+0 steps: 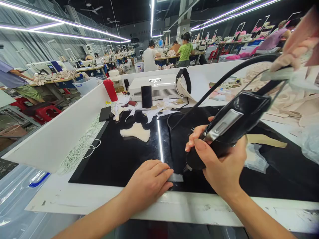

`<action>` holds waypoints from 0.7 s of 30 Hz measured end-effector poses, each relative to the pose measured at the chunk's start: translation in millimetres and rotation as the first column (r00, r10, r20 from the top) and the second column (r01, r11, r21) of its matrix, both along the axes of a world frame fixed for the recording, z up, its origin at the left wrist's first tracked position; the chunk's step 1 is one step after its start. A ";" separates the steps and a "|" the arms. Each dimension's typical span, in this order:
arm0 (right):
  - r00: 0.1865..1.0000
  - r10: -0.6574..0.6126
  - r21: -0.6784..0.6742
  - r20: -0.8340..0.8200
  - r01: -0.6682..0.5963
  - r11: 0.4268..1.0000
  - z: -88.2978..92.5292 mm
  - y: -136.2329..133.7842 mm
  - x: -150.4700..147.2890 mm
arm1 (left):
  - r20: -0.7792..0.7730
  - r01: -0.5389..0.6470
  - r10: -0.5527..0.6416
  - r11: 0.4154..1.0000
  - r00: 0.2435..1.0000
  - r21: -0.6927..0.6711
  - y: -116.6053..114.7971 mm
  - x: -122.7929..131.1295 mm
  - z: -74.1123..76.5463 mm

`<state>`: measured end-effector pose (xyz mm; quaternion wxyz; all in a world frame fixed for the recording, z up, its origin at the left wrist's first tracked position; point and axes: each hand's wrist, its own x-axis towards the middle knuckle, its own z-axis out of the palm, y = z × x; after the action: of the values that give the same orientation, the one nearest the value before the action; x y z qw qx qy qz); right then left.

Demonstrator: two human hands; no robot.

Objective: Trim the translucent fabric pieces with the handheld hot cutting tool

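Observation:
In the head view my right hand (221, 162) is wrapped round a black corded handheld tool (239, 116) with a silver metal lever along its side. Its narrow tip points down and left, close above the black mat (109, 162). My left hand (152, 179) lies low on the mat, fingers together and curled over a small grey translucent strip (176, 177). The strip's free end sticks out to the right, near the tool tip. Whether the tip touches it I cannot tell. Farther back on the mat lies a cream fabric piece (136, 132).
A white vented box (153, 87) stands at the back with a phone (147, 96) leaning on it. Pale cord (79, 149) is heaped at the left. The tool's thick cable (224, 74) arches up right, beside beige fabric (299, 99). People sit and stand beyond.

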<state>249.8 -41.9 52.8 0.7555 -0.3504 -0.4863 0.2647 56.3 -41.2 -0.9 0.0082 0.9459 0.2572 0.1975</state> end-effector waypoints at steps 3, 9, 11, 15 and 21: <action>0.999 -0.028 -0.012 0.019 0.028 1.000 -1.7 -1.0 0.5 | 0.006 0.008 -0.008 0.995 1.000 -0.096 2.7 13.5 -3.5; 0.997 -0.052 -0.025 0.062 0.053 0.998 -5.0 -3.9 2.3 | 0.080 0.002 0.013 0.982 0.997 -0.187 4.8 23.7 -9.2; 0.998 -0.042 -0.027 0.054 0.044 0.999 -5.3 -4.8 1.3 | 0.103 0.005 0.015 0.981 0.995 -0.196 4.7 22.6 -9.7; 0.998 -0.040 -0.051 0.039 0.042 0.998 -5.2 -5.6 -2.7 | 0.123 0.007 0.017 0.981 0.992 -0.193 3.5 20.8 -9.6; 0.998 -0.028 -0.047 0.048 0.030 0.998 -5.7 -7.0 -6.9 | 0.115 -0.006 0.026 0.985 0.993 -0.171 1.4 20.7 -7.9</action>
<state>242.9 -48.9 47.0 0.7388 -0.3815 -0.4925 0.2570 77.0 -39.8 -8.9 0.1027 0.9264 0.2798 0.2300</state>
